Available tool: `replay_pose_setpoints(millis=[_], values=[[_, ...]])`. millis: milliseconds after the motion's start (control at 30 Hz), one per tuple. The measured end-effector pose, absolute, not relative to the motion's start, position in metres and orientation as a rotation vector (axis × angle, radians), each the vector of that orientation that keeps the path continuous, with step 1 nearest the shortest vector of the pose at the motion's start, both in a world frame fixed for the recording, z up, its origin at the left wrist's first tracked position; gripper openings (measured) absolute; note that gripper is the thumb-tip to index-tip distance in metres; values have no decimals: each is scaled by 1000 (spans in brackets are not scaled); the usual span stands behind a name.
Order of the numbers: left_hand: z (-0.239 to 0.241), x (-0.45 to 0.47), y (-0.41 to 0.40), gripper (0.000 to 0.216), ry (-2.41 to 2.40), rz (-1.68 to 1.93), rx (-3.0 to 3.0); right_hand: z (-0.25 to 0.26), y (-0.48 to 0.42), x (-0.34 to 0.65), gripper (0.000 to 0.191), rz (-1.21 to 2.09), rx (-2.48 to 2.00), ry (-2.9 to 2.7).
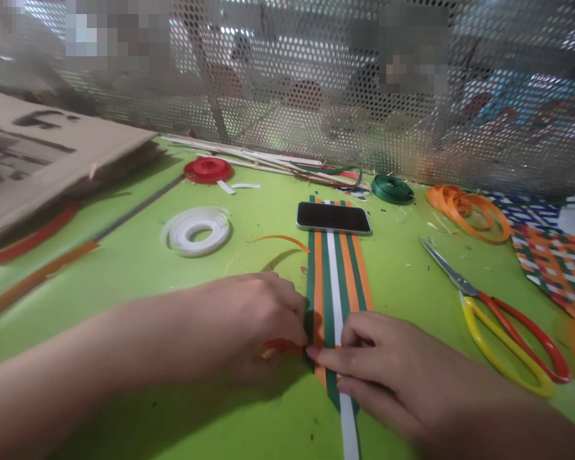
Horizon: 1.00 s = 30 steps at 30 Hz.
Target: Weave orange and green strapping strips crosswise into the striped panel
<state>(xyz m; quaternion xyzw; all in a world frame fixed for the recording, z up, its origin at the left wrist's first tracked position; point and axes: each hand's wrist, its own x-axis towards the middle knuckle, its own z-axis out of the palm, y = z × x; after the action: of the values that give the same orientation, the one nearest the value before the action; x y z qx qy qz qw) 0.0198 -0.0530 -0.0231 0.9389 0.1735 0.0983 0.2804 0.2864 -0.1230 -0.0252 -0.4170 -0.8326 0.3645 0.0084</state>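
Left hand curls while right hand extends fingers.

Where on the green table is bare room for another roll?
A bare patch lies between the white roll and the orange strip left of it; a mostly bare one between the strips and scissors. Along the mesh it is crowded with red roll, sticks, green roll, orange coil.

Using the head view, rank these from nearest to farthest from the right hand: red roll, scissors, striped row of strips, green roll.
1. Striped row of strips: directly under the right hand.
2. Scissors: to its right.
3. Green roll: straight ahead, toward the mesh.
4. Red roll: far ahead, left.
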Motion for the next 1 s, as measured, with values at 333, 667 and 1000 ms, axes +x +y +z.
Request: replay_pose_setpoints(millis=[333, 667, 1000], values=[[-17, 16, -54, 20, 456, 75, 2734, -24, -121, 284, 27, 1164, -1335, -2614], [-20, 14, -49, 20, 381, 314, 2760, -28, -118, 284, 26, 1169, -1319, -2673], [-20, 16, -42, 16, 445, 165, 2631, -27, -119, 284, 36, 1137, -1305, -2691]])
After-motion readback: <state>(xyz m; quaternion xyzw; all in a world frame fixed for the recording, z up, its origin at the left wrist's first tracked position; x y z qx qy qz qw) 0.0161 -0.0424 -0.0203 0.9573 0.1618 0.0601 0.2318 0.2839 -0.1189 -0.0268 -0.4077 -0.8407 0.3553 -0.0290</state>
